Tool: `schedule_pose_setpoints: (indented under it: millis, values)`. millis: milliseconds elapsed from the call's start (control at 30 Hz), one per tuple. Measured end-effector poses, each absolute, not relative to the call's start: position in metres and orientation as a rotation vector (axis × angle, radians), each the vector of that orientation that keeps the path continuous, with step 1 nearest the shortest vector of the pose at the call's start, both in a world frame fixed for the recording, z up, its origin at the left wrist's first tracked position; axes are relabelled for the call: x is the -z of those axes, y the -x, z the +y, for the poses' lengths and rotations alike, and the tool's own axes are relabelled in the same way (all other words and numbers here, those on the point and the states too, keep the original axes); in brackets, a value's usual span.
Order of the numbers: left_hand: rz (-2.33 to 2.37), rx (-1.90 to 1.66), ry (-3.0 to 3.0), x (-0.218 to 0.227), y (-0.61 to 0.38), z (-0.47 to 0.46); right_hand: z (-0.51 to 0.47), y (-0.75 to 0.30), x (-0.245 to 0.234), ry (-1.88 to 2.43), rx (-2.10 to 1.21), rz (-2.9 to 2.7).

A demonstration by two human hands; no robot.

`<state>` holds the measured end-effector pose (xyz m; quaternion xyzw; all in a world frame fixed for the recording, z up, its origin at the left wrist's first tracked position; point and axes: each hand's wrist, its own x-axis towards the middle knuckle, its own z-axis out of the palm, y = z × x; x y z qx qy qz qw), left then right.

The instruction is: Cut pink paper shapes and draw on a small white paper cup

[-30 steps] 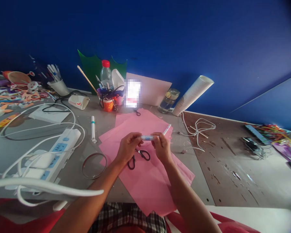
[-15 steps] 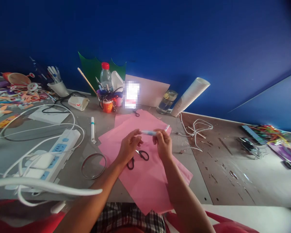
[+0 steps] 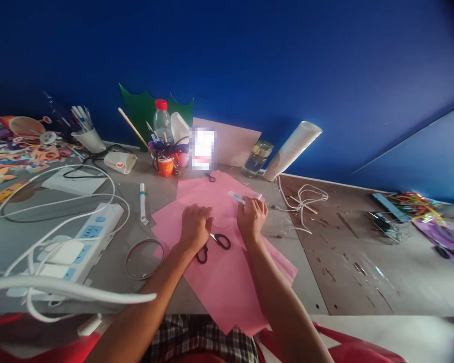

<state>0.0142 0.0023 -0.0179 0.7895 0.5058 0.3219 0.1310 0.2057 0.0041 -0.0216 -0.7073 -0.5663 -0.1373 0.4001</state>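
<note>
My right hand (image 3: pixel 251 217) is closed on a slim marker (image 3: pixel 236 196) with a pale blue and white barrel, which points up and left from the fingers. My left hand (image 3: pixel 196 224) lies palm down on the pink paper (image 3: pixel 227 282), its fingers stretched toward the right. Between the wrists rests a pair of scissors (image 3: pixel 221 241) with black handles, partly covered by the left hand. A small white stick-like thing (image 3: pixel 258 196) shows just beyond the right fingers.
To the left are a white power strip (image 3: pixel 93 229) with looping cables, a roll of tape (image 3: pixel 144 258) and a white marker (image 3: pixel 143 201). A pen cup (image 3: pixel 165 166), glass jar (image 3: pixel 257 159) and leaning paper-cup stack (image 3: pixel 293 148) stand along the wall.
My left hand has let go of the marker and moved slightly left and down to the paper. The marker stays in my right hand, tilted differently. The view has shifted slightly.
</note>
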Motion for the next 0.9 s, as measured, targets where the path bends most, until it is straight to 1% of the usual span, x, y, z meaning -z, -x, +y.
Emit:
schedule_pose_setpoints:
  millis: [200, 300, 400, 500, 667, 900]
  values:
    - [1.504, -0.88, -2.224, 0.021, -0.014, 0.003, -0.003, -0.204, 0.017, 1.945, 0.263, -1.524]
    - [1.497, -0.884, -2.205, 0.022, -0.013, 0.005, -0.007, -0.2, 0.012, 1.884, 0.211, -1.669]
    - [1.486, -0.888, -2.185, 0.022, -0.012, 0.006, -0.011, -0.196, 0.009, 1.796, 0.083, -1.863]
    - [1.483, -0.906, -2.17, 0.023, -0.012, 0.006, -0.014, -0.193, 0.009, 1.798, -0.002, -1.965]
    - [1.486, -0.909, -2.175, 0.024, -0.012, 0.006, -0.015, -0.191, 0.01, 1.885, -0.062, -1.998]
    - [1.453, -0.88, -2.179, 0.02, -0.012, 0.005, -0.013, -0.186, 0.013, 1.899, -0.062, -1.931]
